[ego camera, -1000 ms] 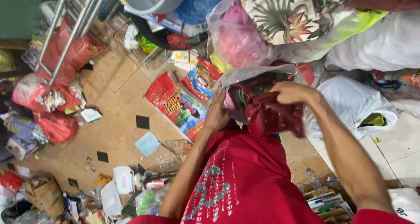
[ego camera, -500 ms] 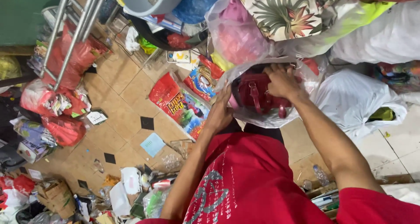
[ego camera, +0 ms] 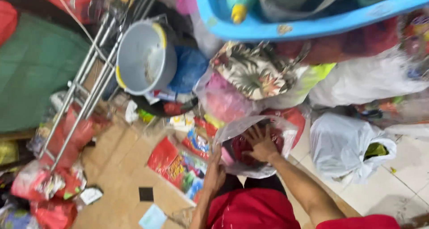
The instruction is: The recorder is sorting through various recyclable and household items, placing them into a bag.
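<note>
Much of what you are handling is hard to read: the picture is blurred, and the red bundle point(ego camera: 241, 149) inside the clear plastic bag point(ego camera: 254, 142) shows only as a dark red mass, cloth by the look of it, though you cannot tell for sure. Your right hand point(ego camera: 260, 142) is pressed down into the bag's mouth with its fingers spread flat on that bundle; whether they grip it or only rest on it cannot be told. Your left hand point(ego camera: 215, 174) is at the bag's near left edge, seen from the back, so its fingertips are hidden and you cannot tell if they pinch the plastic. Both forearms run off the bottom edge, over your red shirt point(ego camera: 252, 209).

The bag sits on the floor just beyond your knees, hemmed in closely. A white plastic bag point(ego camera: 344, 146) with something green at its mouth stands just to the right. A pink-filled bag point(ego camera: 223, 99) and a floral cloth bundle point(ego camera: 252, 70) press against it from beyond. A red printed packet point(ego camera: 176, 164) lies flat on the tan tiles to the left. Farther off are a grey bucket point(ego camera: 143, 57) tipped on its side, a metal rack point(ego camera: 85, 88), and a blue tub point(ego camera: 308, 14) cut off by the top edge.

The bag's mouth opens up towards you, and its long axis runs roughly left to right
</note>
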